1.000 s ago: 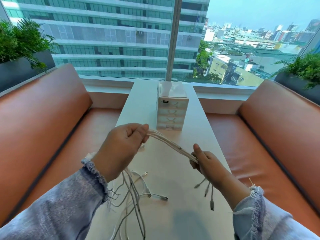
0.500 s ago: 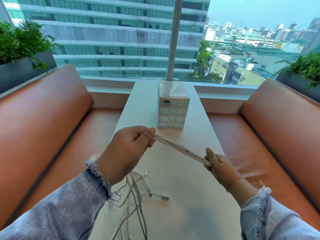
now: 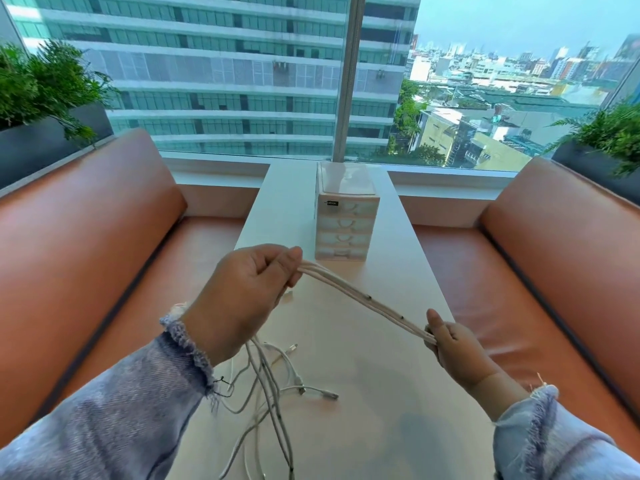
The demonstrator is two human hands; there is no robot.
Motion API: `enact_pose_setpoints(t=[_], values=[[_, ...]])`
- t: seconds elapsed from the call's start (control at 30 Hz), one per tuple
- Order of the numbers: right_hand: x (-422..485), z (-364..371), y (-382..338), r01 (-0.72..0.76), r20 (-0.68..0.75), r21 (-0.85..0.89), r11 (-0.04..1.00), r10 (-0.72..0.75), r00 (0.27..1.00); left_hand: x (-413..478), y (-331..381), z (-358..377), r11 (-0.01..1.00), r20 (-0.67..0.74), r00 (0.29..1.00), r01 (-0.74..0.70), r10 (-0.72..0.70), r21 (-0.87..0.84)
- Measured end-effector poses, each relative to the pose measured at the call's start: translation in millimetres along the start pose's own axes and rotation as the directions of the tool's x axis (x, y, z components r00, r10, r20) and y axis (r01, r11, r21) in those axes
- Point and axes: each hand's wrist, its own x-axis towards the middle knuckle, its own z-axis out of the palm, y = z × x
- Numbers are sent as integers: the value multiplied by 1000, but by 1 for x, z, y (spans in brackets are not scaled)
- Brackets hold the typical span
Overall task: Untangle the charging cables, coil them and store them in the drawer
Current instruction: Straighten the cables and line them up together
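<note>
change, right: my right hand sits further toward the right edge of the frame than half a second ago, so the span it pulls is longer. The plug ends that hung below it a second ago are out of sight.
change, left: my left hand is about where it was, centre-left.
grip, left: fingers pinch the cable strands between thumb and forefinger. More cable drops below the palm.
grip, right: curled tight round the lower end of the same strands, thumb on top.
strands: three that I can count, side by side, taut, sloping from centre down to the right. Pale cream round cord with small dark marks.
loose cables: thin, white, smooth, tangled on the worktop at lower centre. Can't tell how many.
drawer unit: one pale plastic box with four stacked drawers, all closed, and a small dark label. Upper centre, well apart from the cables.
worktop: one, long, narrow, white, matte.
benches: two, smooth orange-brown leather look, one each side.
planters: two dark troughs with green fronds, upper left and upper right.
sleeves: two, blue-grey denim, frayed cuffs.
</note>
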Motion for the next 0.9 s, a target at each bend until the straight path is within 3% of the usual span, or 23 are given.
enact_pose_setpoints(t=[0.17,0.27,0.4,0.5,0.57,0.63,0.67,0.7,0.77,0.83,0.9], values=[[-1,4,-4,-43,-22,32,999,44,999,-2,3,3,999,-18,1000,19,-20,-38],[0,5,-1,-30,-85,200,979,48,995,1,7,-2,996,-60,997,36,-41,-78],[0,3,4,-43,-209,80,996,59,976,3,3,-6,994,-91,993,70,-78,-81],[1,5,-1,-76,-216,202,976,121,969,3,-2,-8,993,-116,989,88,-96,-76],[-5,4,-11,-81,-140,203,976,111,984,5,-1,-13,990,-155,981,105,-118,-90],[-14,2,-18,124,-124,-44,991,-128,984,10,3,-19,983,-213,967,108,-138,-146],[-22,0,-24,248,-82,-188,950,-266,960,13,4,-23,977,-240,960,100,-144,-187],[-25,1,-26,321,-2,-216,922,-330,944,15,6,-25,969,-258,955,90,-149,-228],[-26,3,-23,424,122,-202,883,-407,905,17,9,-26,962,-254,956,80,-148,-260],[-25,3,-24,459,176,-327,826,-424,888,16,12,-26,977,-192,975,74,-113,-199],[-20,1,-25,362,199,-465,808,-303,932,13,17,-25,992,-87,992,86,-94,-98]])
